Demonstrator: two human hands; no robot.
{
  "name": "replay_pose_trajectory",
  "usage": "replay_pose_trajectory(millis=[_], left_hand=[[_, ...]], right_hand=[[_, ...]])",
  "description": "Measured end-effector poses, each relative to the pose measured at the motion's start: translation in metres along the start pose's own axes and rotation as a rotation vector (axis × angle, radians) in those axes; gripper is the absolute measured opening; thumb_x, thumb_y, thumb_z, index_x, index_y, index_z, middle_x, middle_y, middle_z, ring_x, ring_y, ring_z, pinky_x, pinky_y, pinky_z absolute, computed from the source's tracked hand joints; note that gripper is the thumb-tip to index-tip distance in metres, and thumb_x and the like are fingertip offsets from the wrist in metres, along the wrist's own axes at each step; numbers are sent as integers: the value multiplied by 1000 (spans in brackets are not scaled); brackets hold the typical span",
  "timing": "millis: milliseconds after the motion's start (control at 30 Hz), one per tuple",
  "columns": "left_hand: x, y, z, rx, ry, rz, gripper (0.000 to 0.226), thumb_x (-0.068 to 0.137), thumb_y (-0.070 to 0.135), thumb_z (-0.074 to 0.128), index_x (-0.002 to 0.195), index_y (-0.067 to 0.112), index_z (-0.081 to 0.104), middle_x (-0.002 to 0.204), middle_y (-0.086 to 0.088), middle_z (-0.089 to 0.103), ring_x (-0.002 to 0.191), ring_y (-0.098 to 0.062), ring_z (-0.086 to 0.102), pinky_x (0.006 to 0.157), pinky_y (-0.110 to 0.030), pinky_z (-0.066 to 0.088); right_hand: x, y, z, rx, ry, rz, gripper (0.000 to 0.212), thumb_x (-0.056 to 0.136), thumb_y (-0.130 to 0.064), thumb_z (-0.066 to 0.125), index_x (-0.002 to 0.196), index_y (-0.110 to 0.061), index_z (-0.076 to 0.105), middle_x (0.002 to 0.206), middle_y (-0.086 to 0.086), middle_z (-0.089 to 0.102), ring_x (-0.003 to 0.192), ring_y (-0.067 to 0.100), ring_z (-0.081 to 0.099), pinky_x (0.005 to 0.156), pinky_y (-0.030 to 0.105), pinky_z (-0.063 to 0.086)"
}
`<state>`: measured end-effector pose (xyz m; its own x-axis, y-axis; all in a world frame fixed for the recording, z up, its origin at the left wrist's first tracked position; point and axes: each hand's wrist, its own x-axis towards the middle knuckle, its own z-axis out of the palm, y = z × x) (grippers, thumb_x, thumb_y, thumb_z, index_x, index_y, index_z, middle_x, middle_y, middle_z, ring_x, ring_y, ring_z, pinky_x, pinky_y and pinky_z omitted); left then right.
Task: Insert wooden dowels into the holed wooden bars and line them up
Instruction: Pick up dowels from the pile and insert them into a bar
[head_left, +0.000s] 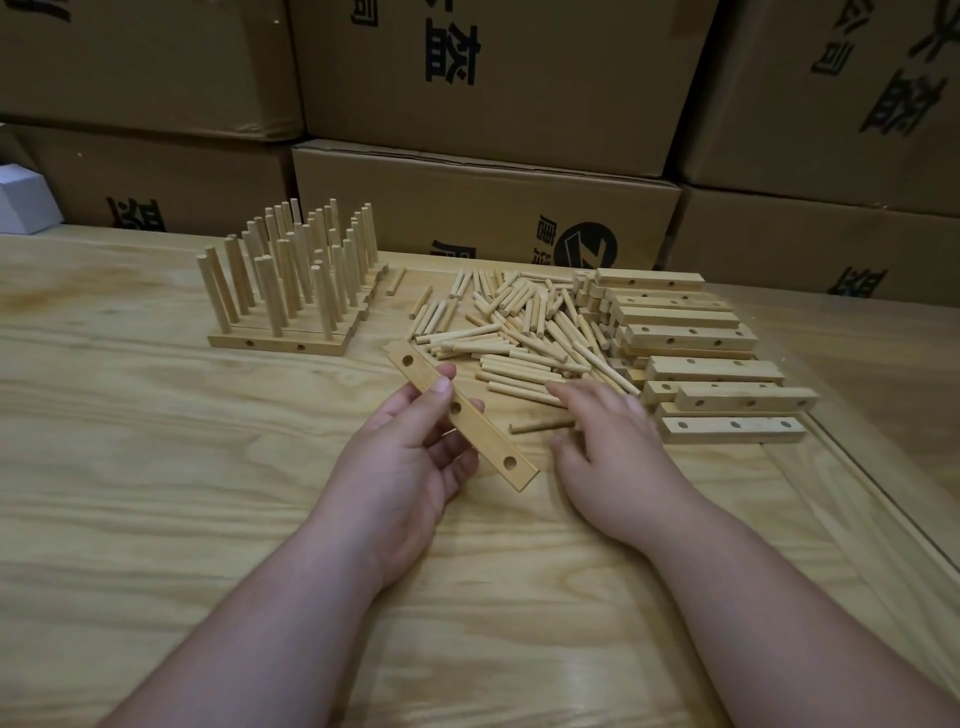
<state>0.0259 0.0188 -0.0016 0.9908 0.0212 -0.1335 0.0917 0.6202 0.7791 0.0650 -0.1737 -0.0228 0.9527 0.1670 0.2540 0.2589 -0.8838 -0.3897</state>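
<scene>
Picking dowel for fresh bar. Your left hand (410, 452) pinches holed bar (462, 415) tilted above tabletop (156, 467), holes empty. Right hand (602, 431), fingers loosely curled, touches single dowel (540, 426) near loose pile (519, 332). Next: pinch dowel, align with hole.

Pale tan dowels (519, 332), honey-grained table (156, 467), brown boxes (483, 78) (black print)

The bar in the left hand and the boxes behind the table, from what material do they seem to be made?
The bar looks like pale, smooth wood, seemingly unpainted: faint grain, clean drilled holes. The boxes look like brown corrugated cardboard, matte, with folded flaps and black printed characters.
</scene>
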Motion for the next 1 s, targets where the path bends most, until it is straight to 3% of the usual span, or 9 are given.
replay_pose_trajectory(millis=[100,233,367,600,767,867,1000], left_hand=[[0,0,0,-2,0,-1,20,98,24,58,115,23,70,83,-4,73,66,-11,68,58,-24,56],[0,0,1,1,10,1,22,99,24,57,117,21,69,81,-4,72,64,-11,67,57,-24,56],[-1,1,2,30,45,-11,23,101,27,55,115,18,71,73,-2,66,63,-12,61,62,-29,53],[-2,1,3,39,74,-41,24,101,27,54,108,12,72,75,-6,60,70,-17,54,71,-34,44],[-1,2,2,15,71,-48,26,103,29,52,111,13,71,74,-4,59,66,-16,52,67,-32,43],[-1,3,1,-17,54,-65,29,104,35,49,110,17,70,69,-2,53,56,-13,48,54,-27,45],[-1,5,0,-48,26,-49,42,105,42,39,113,17,71,67,-2,49,54,-13,44,51,-27,42]], right_hand=[[0,0,1,-33,-8,-1,50,98,-33,47,147,-39,38,148,-16,40,137,12,27,115,38,23],[-1,-2,0,-6,13,-25,44,96,-34,52,139,-42,46,128,-20,49,126,9,36,108,34,29],[-1,-3,0,-33,-8,-21,48,94,-47,55,141,-38,48,115,-22,43,123,9,36,106,32,29],[-2,-9,-3,-40,-25,-26,22,94,-49,57,112,-38,64,101,-20,46,111,9,41,100,31,37],[-4,-12,-5,-33,-13,-30,11,94,-46,59,103,-39,57,99,-20,48,105,8,42,96,30,39],[-6,-14,-6,16,20,-48,15,92,-40,64,96,-40,50,91,-24,46,101,7,44,89,28,40],[-6,-14,-3,-1,37,-68,25,94,-33,62,119,-34,60,93,-20,48,104,10,46,93,30,42]])
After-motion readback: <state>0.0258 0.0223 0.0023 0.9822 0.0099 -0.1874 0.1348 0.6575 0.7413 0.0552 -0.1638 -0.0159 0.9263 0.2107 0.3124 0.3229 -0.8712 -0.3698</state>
